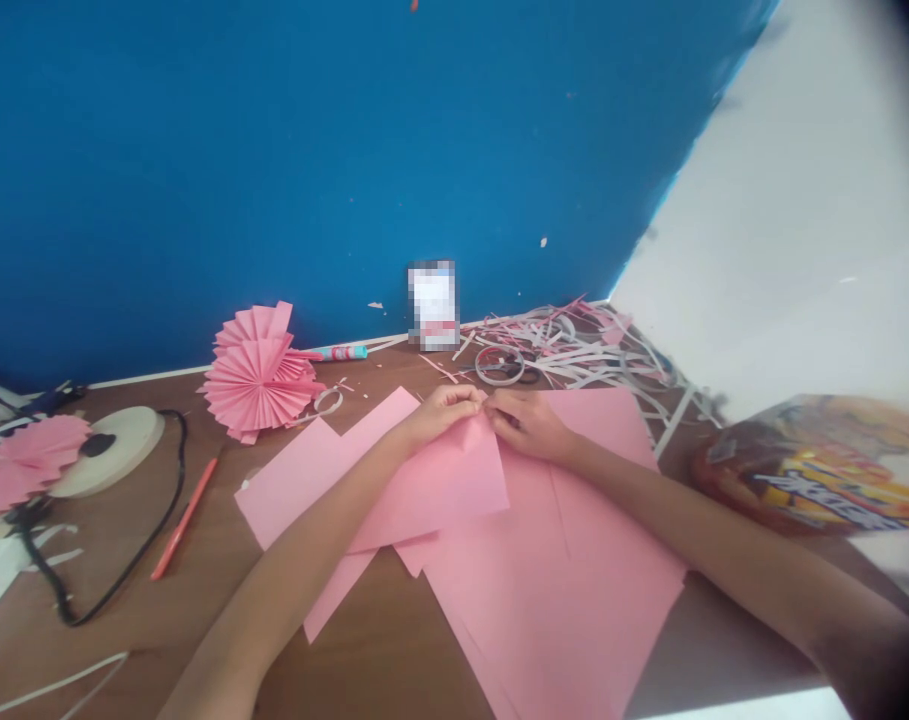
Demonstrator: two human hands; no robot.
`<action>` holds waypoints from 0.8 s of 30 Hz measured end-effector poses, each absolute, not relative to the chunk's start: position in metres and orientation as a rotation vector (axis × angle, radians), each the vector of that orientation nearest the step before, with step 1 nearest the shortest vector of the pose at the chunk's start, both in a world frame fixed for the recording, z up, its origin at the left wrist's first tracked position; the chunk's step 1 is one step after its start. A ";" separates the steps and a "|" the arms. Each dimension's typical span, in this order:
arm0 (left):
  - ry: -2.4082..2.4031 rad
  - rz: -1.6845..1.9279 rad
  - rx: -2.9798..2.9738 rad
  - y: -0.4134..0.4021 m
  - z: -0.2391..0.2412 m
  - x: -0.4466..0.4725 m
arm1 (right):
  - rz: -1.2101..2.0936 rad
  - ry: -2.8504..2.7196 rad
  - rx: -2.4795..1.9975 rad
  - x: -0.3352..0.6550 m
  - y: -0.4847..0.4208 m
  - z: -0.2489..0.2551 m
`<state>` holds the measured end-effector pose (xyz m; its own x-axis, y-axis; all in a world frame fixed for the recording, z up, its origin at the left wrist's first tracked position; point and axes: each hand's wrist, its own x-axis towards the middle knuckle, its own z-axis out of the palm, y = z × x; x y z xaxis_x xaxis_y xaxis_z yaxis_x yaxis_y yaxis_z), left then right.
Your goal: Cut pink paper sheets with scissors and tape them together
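My left hand (446, 408) pinches the upper edge of a pink paper sheet (439, 490), fingers closed. Right beside it, my right hand (525, 420) is closed on the same sheet near its upper right corner, where the paper bends a little. The exact fold under my fingertips is hidden. Larger pink sheets (551, 610) lie beneath and to the right, under my right forearm. More pink paper (289, 480) sticks out on the left, beneath my left forearm.
Pleated pink paper fans (259, 375) stand by the blue wall, near a glue stick (341, 353). A red pen (185, 520), a white disc (116, 455) and a black cord (173, 500) lie left. Paper strips (581, 350), a propped phone (434, 305) and a plastic package (821, 465) are also there.
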<state>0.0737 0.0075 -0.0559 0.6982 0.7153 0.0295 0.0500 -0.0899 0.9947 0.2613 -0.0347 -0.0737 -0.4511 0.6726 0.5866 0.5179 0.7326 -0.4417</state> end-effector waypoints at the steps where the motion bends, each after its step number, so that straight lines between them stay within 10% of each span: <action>1: 0.637 0.623 1.583 0.007 -0.056 0.074 | 0.257 -2.144 -0.895 0.261 -0.035 -0.074; 24: 0.720 0.748 1.644 0.005 -0.058 0.070 | 0.777 -2.023 -1.006 0.268 -0.022 -0.065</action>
